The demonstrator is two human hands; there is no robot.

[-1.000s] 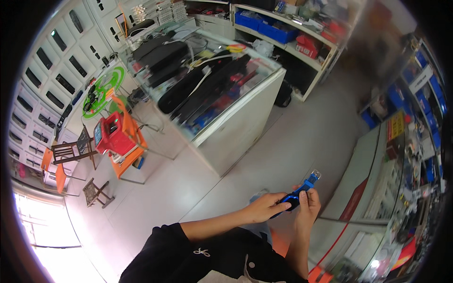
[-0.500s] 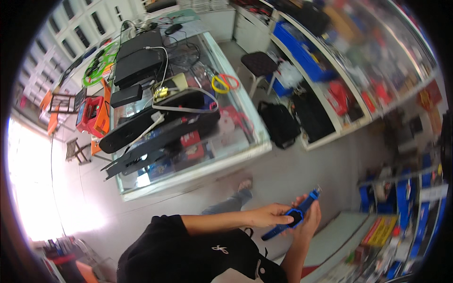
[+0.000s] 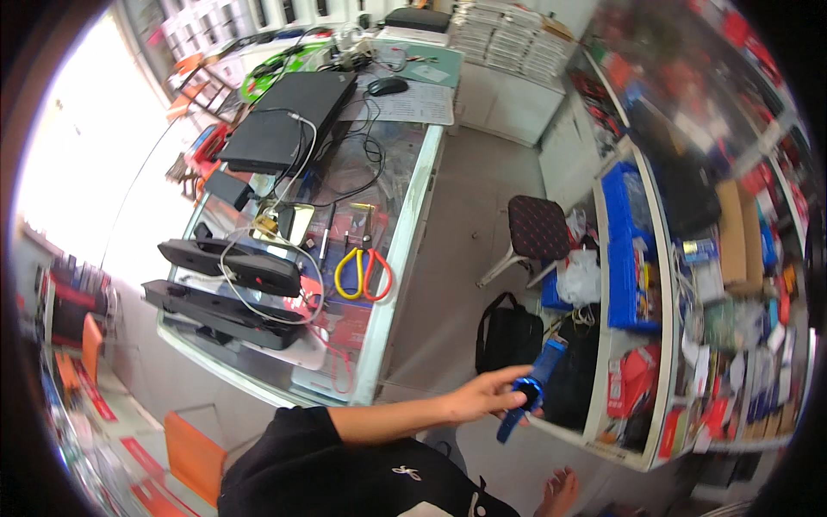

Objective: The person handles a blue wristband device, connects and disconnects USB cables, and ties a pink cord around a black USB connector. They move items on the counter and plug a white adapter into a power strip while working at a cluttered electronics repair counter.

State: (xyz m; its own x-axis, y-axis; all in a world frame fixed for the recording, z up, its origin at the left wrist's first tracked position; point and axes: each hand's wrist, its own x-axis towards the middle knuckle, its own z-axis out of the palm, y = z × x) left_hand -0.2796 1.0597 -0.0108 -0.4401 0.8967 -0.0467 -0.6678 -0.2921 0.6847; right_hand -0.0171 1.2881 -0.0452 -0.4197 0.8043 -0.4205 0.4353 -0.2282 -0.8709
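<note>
A blue wristwatch (image 3: 531, 389) with a round dark face is pinched in my left hand (image 3: 484, 395), the thumb lying against its case. One strap end points up and away, while the other hangs below the fingers. Lower down, near the bottom edge, my right hand (image 3: 560, 493) is apart from the watch; its fingers are loosely spread and hold nothing. Beyond the watch, a black bag (image 3: 506, 334) rests on the floor.
A glass-topped counter (image 3: 412, 207) carries a black laptop (image 3: 289, 121), scissors with yellow and red handles (image 3: 376, 277), long black plastic parts (image 3: 220, 312) and cables. To the right are a padded stool (image 3: 537, 227) and shelves with blue bins (image 3: 629, 289).
My right hand has come off the watch and dropped toward the lower edge. The left hand keeps the watch. My view has turned toward the right, showing more of the shelves.
</note>
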